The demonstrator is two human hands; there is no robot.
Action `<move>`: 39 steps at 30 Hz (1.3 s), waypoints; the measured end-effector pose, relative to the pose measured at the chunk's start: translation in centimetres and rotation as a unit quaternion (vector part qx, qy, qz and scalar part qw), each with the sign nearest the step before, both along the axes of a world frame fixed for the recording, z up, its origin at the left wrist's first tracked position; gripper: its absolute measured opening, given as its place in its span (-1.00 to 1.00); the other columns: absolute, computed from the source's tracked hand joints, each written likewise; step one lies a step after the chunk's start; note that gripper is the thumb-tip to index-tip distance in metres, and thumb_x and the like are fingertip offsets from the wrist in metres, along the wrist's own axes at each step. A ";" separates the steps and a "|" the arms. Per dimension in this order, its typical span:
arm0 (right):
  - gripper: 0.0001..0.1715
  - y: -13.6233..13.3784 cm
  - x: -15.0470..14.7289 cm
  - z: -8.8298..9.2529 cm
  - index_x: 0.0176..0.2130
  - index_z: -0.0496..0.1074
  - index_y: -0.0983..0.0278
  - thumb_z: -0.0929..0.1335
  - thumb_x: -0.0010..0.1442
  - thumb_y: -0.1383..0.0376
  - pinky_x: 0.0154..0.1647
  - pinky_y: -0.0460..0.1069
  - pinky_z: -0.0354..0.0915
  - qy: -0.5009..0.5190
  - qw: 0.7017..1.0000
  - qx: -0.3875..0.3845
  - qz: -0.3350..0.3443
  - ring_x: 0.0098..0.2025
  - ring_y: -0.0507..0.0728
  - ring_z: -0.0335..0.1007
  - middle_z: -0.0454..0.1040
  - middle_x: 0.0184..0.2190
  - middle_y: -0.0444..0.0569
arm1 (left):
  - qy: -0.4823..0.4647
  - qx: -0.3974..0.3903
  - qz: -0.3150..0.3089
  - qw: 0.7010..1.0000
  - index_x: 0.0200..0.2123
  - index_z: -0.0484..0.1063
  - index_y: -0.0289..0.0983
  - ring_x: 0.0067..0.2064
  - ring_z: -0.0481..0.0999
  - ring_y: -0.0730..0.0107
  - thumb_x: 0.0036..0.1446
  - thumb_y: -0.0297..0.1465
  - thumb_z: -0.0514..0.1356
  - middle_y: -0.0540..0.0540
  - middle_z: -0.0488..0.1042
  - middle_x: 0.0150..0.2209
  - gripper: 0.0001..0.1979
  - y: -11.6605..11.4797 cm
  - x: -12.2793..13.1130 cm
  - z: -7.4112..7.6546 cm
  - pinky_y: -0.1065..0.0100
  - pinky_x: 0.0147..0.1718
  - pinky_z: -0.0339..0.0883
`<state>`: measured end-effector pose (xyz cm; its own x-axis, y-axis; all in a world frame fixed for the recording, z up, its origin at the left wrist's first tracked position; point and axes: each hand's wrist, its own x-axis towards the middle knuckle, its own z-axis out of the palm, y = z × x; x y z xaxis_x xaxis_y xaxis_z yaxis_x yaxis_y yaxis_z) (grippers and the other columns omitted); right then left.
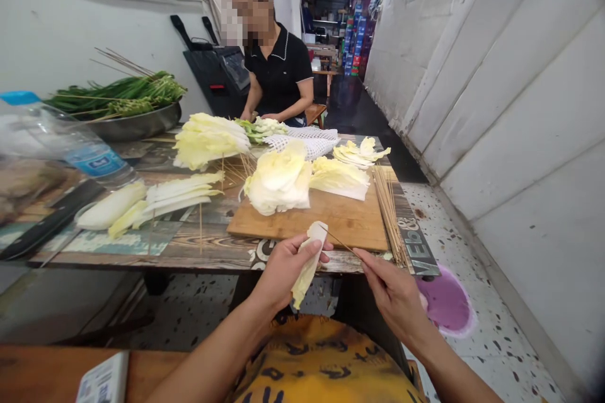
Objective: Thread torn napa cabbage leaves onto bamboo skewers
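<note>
A pale napa cabbage leaf (pixel 307 271) is pinched between the thumb and fingers of my left hand (pixel 282 267), above the near table edge. My right hand (pixel 394 289) grips a thin bamboo skewer (pixel 344 244), whose far end meets the white, thick end of the leaf. Just beyond my hands lies a wooden cutting board (pixel 350 227). On it rest a heap of cabbage leaves (pixel 278 182) and a smaller stack of leaves (pixel 341 177). A bundle of bamboo skewers (pixel 391 214) lies along the board's right side.
Skewered cabbage leaves (pixel 208 138) and more leaves (pixel 177 195) lie to the left. A knife (pixel 47 220), a water bottle (pixel 97 154) and a metal bowl of greens (pixel 137 123) stand farther left. Across the table sits a person in black (pixel 283 66). A purple basin (pixel 447 302) is on the floor.
</note>
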<state>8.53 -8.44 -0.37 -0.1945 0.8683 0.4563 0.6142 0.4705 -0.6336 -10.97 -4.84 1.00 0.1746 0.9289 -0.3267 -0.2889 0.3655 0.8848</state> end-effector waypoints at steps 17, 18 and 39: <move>-0.60 -1.6 1.7 1.2 0.04 0.41 0.21 0.18 0.30 0.40 -0.47 -0.16 0.26 -0.178 0.981 0.071 -0.025 -0.46 -0.01 0.41 0.45 -0.45 -0.06 | -0.061 -0.047 0.020 0.997 -0.45 0.52 -0.38 -0.55 0.31 0.63 -0.14 -0.23 0.37 -0.05 0.47 -0.49 -0.69 -0.2 -0.5 1.0 0.58 -0.56 0.17; -0.60 -1.6 1.6 1.2 0.03 0.42 0.21 0.17 0.30 0.39 -0.48 -0.16 0.25 -0.182 0.980 0.074 -0.028 -0.47 -0.01 0.40 0.44 -0.46 -0.06 | -0.060 -0.049 0.017 0.997 -0.46 0.52 -0.39 -0.55 0.31 0.64 -0.14 -0.22 0.37 -0.06 0.47 -0.50 -0.69 -0.2 -0.5 0.9 0.58 -0.56 0.16; -0.59 -1.5 1.5 1.3 0.04 0.41 0.23 0.17 0.29 0.41 -0.48 -0.14 0.24 -0.193 0.979 0.060 -0.027 -0.46 0.00 0.40 0.44 -0.46 -0.06 | -0.066 -0.063 0.022 0.996 -0.52 0.51 -0.39 -0.59 0.29 0.62 -0.20 -0.22 0.39 -0.01 0.39 -0.64 -0.69 -0.1 -0.3 1.3 0.55 -0.60 0.09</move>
<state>9.99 -9.95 0.98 -0.3276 0.8271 0.4566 0.8228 0.4874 -0.2925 -11.22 -4.96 2.29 0.1831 0.8895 -0.4186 -0.4183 0.4558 0.7856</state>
